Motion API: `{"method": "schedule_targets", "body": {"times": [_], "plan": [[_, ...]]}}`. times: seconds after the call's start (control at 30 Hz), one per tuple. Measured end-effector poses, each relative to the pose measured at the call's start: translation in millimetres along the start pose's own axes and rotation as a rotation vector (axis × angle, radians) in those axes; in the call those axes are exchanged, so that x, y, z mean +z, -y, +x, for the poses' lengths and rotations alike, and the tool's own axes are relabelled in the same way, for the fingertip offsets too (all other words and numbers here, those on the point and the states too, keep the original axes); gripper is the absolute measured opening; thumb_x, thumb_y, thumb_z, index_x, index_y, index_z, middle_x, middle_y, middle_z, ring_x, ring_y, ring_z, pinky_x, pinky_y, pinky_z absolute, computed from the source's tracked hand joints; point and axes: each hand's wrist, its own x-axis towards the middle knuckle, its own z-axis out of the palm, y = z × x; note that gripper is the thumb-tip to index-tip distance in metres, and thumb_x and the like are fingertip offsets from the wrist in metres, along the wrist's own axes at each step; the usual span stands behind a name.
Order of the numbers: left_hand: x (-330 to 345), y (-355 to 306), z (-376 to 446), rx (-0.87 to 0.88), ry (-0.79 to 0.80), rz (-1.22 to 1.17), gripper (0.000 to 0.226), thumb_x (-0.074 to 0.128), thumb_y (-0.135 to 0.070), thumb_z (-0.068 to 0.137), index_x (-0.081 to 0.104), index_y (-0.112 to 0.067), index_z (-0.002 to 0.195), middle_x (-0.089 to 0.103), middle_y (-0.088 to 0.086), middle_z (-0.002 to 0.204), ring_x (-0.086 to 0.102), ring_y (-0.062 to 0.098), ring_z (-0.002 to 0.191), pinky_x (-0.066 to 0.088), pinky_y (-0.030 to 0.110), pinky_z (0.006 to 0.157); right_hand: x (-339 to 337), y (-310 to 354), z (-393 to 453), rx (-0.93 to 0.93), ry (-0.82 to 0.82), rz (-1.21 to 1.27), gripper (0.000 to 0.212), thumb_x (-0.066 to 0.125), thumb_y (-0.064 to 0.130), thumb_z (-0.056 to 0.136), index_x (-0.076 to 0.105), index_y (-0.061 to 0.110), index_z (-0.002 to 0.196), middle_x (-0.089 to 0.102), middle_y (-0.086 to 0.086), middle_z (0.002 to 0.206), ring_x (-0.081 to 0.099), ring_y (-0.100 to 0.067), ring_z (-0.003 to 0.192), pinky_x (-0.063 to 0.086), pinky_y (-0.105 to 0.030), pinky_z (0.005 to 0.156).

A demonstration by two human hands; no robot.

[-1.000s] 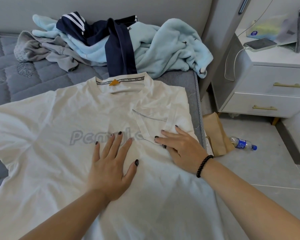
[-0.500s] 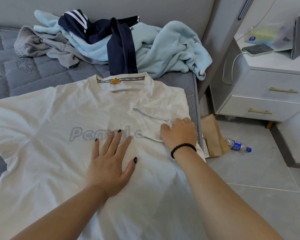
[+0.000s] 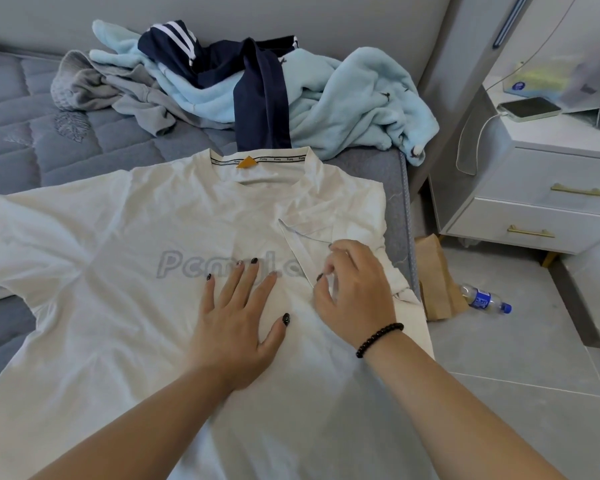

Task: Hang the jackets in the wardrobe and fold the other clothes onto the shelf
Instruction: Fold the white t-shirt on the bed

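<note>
A white T-shirt [image 3: 118, 258] with grey lettering lies spread face up on the grey-blue bed [image 3: 21, 140]. Its right sleeve is folded inward over the chest. My left hand [image 3: 239, 317] presses flat on the shirt's middle, fingers straight. My right hand [image 3: 354, 289] sits on the folded sleeve, fingers curled and pinching its edge. Behind the collar lies a heap of clothes: a light blue fleece garment [image 3: 354, 102], a navy one with white stripes [image 3: 260, 95] and a grey one [image 3: 94, 88].
The bed's right edge [image 3: 404, 209] runs beside my right hand. A white nightstand [image 3: 541, 188] with a phone [image 3: 529, 109] on top stands to the right. A brown paper bag [image 3: 437, 282] and a plastic bottle [image 3: 484, 301] lie on the tiled floor.
My right hand went from lying flat on the folded sleeve to curling up and pinching its edge. My left hand stayed pressed on the shirt.
</note>
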Motion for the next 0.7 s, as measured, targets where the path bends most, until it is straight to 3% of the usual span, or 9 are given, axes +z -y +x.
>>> {"method": "schedule_targets", "body": {"times": [0.1,0.17,0.27,0.33,0.4,0.53,0.7], "plan": [[0,0,0,-0.019,-0.044,-0.068,0.070,0.019,-0.061,0.091,0.024,-0.028,0.153,0.012,-0.008,0.162,-0.001,0.008,0.150,-0.007,0.040,0.121,32,14,17,0.177,0.178,0.183,0.031,0.050,-0.002,0.085,0.057,0.005,0.114,0.053,-0.006,0.127,0.048,-0.020,0.123,0.044,-0.033,0.098],[-1,0,3,-0.047,-0.085,-0.136,0.066,0.022,-0.055,0.092,0.033,-0.023,0.149,0.022,-0.007,0.160,0.008,0.006,0.149,-0.004,0.036,0.122,50,15,19,0.157,0.281,0.089,0.036,0.045,0.003,0.090,0.054,0.008,0.125,0.050,-0.004,0.135,0.040,-0.022,0.134,0.037,-0.033,0.106],[-1,3,6,-0.114,-0.133,-0.194,0.063,0.023,-0.048,0.092,0.035,-0.021,0.147,0.025,-0.003,0.159,0.009,0.008,0.149,-0.006,0.035,0.122,63,11,14,0.076,0.292,-0.067,0.037,0.046,0.005,0.090,0.058,0.007,0.125,0.051,-0.008,0.138,0.036,-0.028,0.138,0.035,-0.040,0.109],[-3,9,4,-0.225,-0.147,-0.148,0.066,0.018,-0.049,0.090,0.026,-0.024,0.151,0.015,-0.001,0.162,-0.001,0.014,0.150,-0.019,0.040,0.117,65,11,12,0.067,0.271,-0.061,0.036,0.048,0.004,0.089,0.060,0.006,0.123,0.054,-0.009,0.135,0.039,-0.030,0.136,0.039,-0.044,0.106],[-4,20,3,-0.300,-0.133,-0.073,0.069,0.013,-0.053,0.088,0.017,-0.030,0.153,0.006,-0.001,0.164,-0.007,0.018,0.150,-0.023,0.046,0.113,66,12,11,0.067,0.266,-0.070,0.036,0.048,0.004,0.089,0.061,0.006,0.123,0.055,-0.009,0.134,0.040,-0.030,0.135,0.040,-0.045,0.105],[-15,70,14,-0.350,-0.120,-0.010,0.070,0.009,-0.058,0.090,0.012,-0.032,0.154,0.003,0.000,0.164,-0.004,0.020,0.150,-0.005,0.049,0.119,67,14,11,0.078,0.273,-0.078,0.038,0.047,0.006,0.091,0.060,0.009,0.127,0.050,-0.009,0.140,0.036,-0.028,0.138,0.037,-0.045,0.108],[-28,138,26,-0.452,-0.089,0.070,0.070,0.009,-0.062,0.093,0.007,-0.030,0.155,0.000,0.002,0.164,-0.005,0.021,0.150,0.001,0.053,0.119,68,10,9,0.065,0.251,-0.117,0.040,0.047,0.007,0.088,0.061,0.008,0.126,0.052,-0.011,0.138,0.040,-0.029,0.136,0.037,-0.045,0.109]]}}
